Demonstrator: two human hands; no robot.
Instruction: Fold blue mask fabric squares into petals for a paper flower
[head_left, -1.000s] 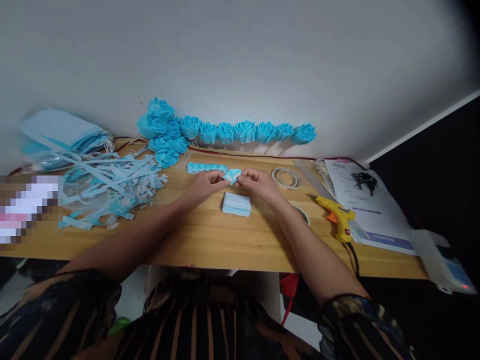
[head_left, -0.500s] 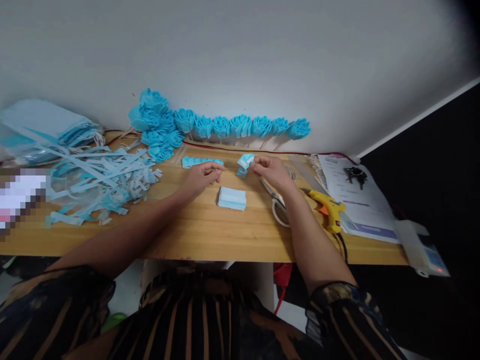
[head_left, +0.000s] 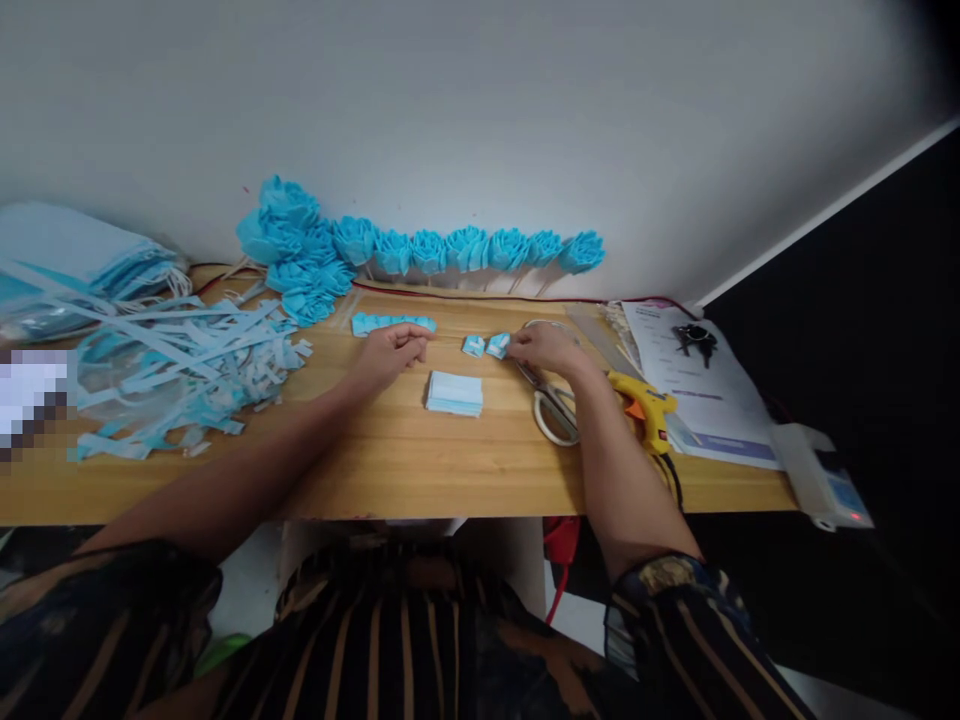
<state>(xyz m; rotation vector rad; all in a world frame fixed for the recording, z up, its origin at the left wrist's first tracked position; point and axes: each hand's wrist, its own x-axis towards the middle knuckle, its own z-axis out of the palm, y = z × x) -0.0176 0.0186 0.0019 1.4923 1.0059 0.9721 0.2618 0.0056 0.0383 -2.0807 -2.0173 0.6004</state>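
My right hand (head_left: pixel 549 350) is closed in a pinch on a small folded light-blue fabric piece (head_left: pixel 498 346), low over the table. Just left of it lies a similar folded piece (head_left: pixel 473 346). My left hand (head_left: pixel 394 357) has its fingertips pressed together, pointing right. Whether anything thin sits between them is too small to tell. Behind that hand runs a row of folded blue pieces (head_left: pixel 375 323). Nearer me, between the hands, rests a stack of pale-blue fabric rectangles (head_left: pixel 454 393). Scissors (head_left: pixel 555 415) lie partly under my right hand and forearm.
Blue fabric flowers on sticks (head_left: pixel 469 248) line the wall, with more bunched at left (head_left: pixel 289 235). Cut strips (head_left: pixel 202 370) and a mask pile (head_left: pixel 82 255) fill the left side. At right are a yellow glue gun (head_left: pixel 651 405), printed paper (head_left: pixel 675 390) and keys (head_left: pixel 696 342).
My right hand has lowered the folded piece from above the table to beside the other one. My left hand keeps its pinch, and the whole view has shifted slightly.
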